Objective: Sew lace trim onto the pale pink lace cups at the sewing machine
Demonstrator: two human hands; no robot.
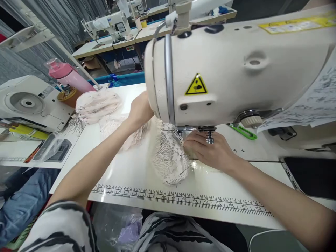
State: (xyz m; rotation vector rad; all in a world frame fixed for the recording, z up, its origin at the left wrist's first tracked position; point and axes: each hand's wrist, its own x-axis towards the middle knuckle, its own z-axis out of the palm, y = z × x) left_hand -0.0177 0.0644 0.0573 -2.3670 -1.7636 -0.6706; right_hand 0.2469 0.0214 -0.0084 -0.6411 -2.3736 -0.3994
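Observation:
A cream sewing machine [236, 73] fills the upper right, its presser foot [208, 134] down over white lace fabric [170, 157]. My right hand [210, 150] lies on the lace just beside the foot, fingers curled and pressed onto the cloth. My left hand [140, 110] reaches behind the machine head and rests on the lace there; its fingers are hidden by the machine. More bunched pale lace [97, 105] lies at the back left of the white table [126, 175].
A printed ruler [178, 200] runs along the table's front edge. A pink bottle [68, 75] and a white device [31, 101] stand at the left. A green tool [243, 132] lies right of the foot, a dark phone [309, 175] at the far right. Other sewing machines [110, 24] stand behind.

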